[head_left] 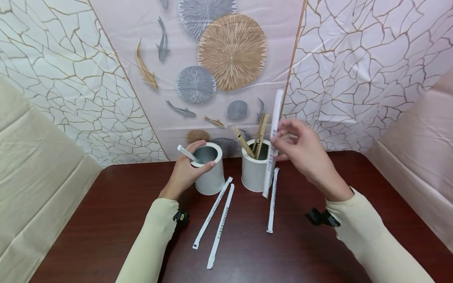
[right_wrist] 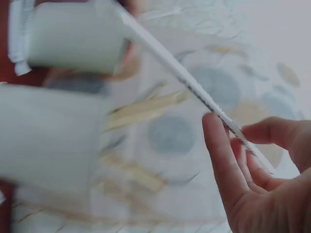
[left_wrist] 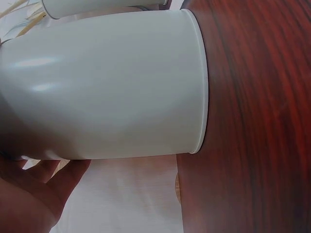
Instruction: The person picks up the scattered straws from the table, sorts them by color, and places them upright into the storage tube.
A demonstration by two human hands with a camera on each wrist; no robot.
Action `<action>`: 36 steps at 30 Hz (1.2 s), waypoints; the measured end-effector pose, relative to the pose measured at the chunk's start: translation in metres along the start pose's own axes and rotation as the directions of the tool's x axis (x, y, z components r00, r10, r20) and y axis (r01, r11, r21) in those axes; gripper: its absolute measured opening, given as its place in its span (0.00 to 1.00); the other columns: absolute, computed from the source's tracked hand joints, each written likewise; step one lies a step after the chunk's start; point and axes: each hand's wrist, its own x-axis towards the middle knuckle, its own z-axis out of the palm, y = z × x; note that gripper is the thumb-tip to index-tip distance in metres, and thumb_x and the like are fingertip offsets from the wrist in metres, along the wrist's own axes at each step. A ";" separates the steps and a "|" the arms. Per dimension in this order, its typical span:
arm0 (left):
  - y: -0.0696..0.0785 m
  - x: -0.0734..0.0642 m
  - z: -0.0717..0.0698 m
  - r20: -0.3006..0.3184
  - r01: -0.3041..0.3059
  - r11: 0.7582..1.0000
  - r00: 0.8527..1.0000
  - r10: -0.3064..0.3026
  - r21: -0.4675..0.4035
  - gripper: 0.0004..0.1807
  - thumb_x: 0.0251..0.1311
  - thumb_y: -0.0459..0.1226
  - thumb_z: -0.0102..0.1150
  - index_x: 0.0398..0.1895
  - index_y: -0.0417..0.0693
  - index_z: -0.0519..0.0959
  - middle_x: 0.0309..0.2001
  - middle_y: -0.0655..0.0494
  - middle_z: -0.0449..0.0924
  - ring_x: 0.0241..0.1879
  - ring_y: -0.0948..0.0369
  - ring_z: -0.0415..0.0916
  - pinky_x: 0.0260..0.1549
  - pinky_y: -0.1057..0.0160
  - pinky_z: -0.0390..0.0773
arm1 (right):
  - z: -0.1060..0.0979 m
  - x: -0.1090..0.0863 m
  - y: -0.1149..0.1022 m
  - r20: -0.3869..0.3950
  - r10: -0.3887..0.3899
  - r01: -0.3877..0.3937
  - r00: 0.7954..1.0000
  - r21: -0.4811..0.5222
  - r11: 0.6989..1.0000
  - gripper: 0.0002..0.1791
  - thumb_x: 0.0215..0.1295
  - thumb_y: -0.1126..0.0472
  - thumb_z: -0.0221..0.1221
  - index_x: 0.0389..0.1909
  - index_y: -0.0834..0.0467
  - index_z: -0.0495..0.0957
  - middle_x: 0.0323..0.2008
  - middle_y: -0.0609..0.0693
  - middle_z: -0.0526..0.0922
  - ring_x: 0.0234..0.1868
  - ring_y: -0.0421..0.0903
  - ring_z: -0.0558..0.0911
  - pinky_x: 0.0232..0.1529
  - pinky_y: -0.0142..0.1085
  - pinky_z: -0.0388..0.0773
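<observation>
My left hand (head_left: 184, 169) grips the left white can (head_left: 210, 181) near its rim, thumb along the front and fingers at the far side. The can stands upright on the table, and a white paper-wrapped straw (head_left: 189, 153) leans inside it, its end above the rim. In the left wrist view, the can's smooth wall (left_wrist: 116, 82) fills much of the picture. With thumb and fingertips, my right hand (head_left: 307, 151) pinches another white paper-wrapped straw (head_left: 269, 173), nearly upright and overlapping the right white can (head_left: 252, 177). The right wrist view shows this straw (right_wrist: 165, 56) slanting up from the fingertips.
Several brown-wrapped straws (head_left: 261, 137) stand in the right can. On the dark wooden table (head_left: 293, 251), two white-wrapped straws (head_left: 221, 232) lie front of the left can, and one white-wrapped straw (head_left: 272, 208) lies by the right can. A patterned cloth (head_left: 124, 78) hangs behind.
</observation>
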 end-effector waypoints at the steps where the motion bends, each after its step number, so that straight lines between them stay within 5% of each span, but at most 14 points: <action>1: 0.000 0.000 0.000 -0.001 -0.001 1.000 1.000 0.001 0.001 0.42 0.59 0.50 0.77 0.76 0.53 0.72 0.76 0.56 0.68 0.72 0.52 0.68 0.68 0.42 0.69 | 0.007 0.005 -0.009 -0.017 -0.030 0.030 0.999 0.000 1.000 0.16 0.74 0.71 0.60 0.58 0.72 0.70 0.45 0.58 0.78 0.38 0.42 0.88 0.40 0.44 0.89; 7: 0.000 0.001 0.001 -0.004 -0.010 1.000 1.000 0.010 -0.009 0.43 0.58 0.49 0.78 0.76 0.52 0.72 0.75 0.56 0.69 0.71 0.52 0.69 0.68 0.43 0.69 | 0.058 0.039 -0.038 -0.072 -0.216 0.215 0.974 -0.025 0.976 0.14 0.72 0.75 0.61 0.55 0.71 0.75 0.42 0.61 0.81 0.36 0.51 0.88 0.35 0.41 0.89; 13: -0.001 0.003 0.004 -0.009 -0.017 1.000 1.000 0.017 0.001 0.43 0.57 0.50 0.78 0.75 0.51 0.73 0.74 0.55 0.70 0.70 0.53 0.70 0.68 0.45 0.69 | 0.108 0.068 -0.027 -0.042 -0.372 0.356 0.927 -0.206 0.911 0.11 0.72 0.71 0.63 0.53 0.66 0.79 0.41 0.60 0.86 0.40 0.55 0.90 0.38 0.39 0.88; 17: -0.001 0.004 0.004 -0.013 -0.007 1.000 1.000 0.007 0.011 0.43 0.56 0.50 0.78 0.75 0.53 0.73 0.74 0.54 0.71 0.71 0.52 0.70 0.69 0.45 0.70 | 0.130 0.079 -0.002 0.051 -0.310 0.305 0.949 -0.380 0.873 0.10 0.76 0.66 0.61 0.54 0.60 0.79 0.44 0.55 0.88 0.44 0.49 0.90 0.42 0.39 0.86; 21: 0.000 0.003 0.000 -0.015 0.000 1.000 1.000 0.000 0.007 0.42 0.57 0.49 0.77 0.76 0.53 0.73 0.75 0.54 0.70 0.71 0.52 0.70 0.68 0.44 0.70 | 0.147 0.083 0.018 0.136 -0.250 0.283 0.959 -0.535 0.796 0.08 0.78 0.63 0.60 0.54 0.56 0.80 0.46 0.52 0.90 0.43 0.48 0.89 0.41 0.42 0.84; 26: 0.001 0.003 0.004 -0.013 0.005 1.000 1.000 -0.006 -0.013 0.39 0.58 0.45 0.76 0.75 0.54 0.74 0.75 0.54 0.70 0.70 0.52 0.70 0.67 0.43 0.71 | 0.154 0.079 0.031 0.187 -0.194 0.269 0.963 -0.638 0.721 0.06 0.79 0.60 0.59 0.48 0.57 0.81 0.37 0.51 0.87 0.33 0.50 0.86 0.32 0.44 0.81; 30: -0.001 0.002 0.004 -0.019 -0.001 1.000 1.000 0.001 -0.025 0.38 0.58 0.42 0.76 0.73 0.54 0.75 0.74 0.54 0.71 0.70 0.52 0.70 0.67 0.44 0.71 | 0.156 0.077 0.031 0.209 -0.169 0.268 0.963 -0.687 0.676 0.09 0.80 0.59 0.59 0.51 0.60 0.81 0.37 0.53 0.86 0.34 0.50 0.85 0.33 0.44 0.82; 33: -0.001 0.001 0.003 -0.017 -0.001 1.000 1.000 0.001 -0.030 0.38 0.58 0.44 0.77 0.73 0.55 0.75 0.74 0.55 0.71 0.71 0.54 0.69 0.68 0.44 0.70 | 0.148 0.070 0.020 0.220 -0.177 0.279 0.959 -0.655 0.702 0.13 0.79 0.60 0.60 0.56 0.62 0.81 0.43 0.53 0.88 0.40 0.49 0.88 0.39 0.43 0.84; 36: 0.001 0.001 0.001 -0.016 -0.011 1.000 1.000 0.010 -0.024 0.39 0.57 0.47 0.78 0.73 0.55 0.75 0.74 0.54 0.71 0.71 0.54 0.68 0.69 0.43 0.69 | 0.128 0.056 0.004 0.218 -0.189 0.282 0.958 -0.573 0.769 0.14 0.77 0.60 0.61 0.57 0.62 0.82 0.46 0.52 0.90 0.46 0.47 0.88 0.48 0.42 0.83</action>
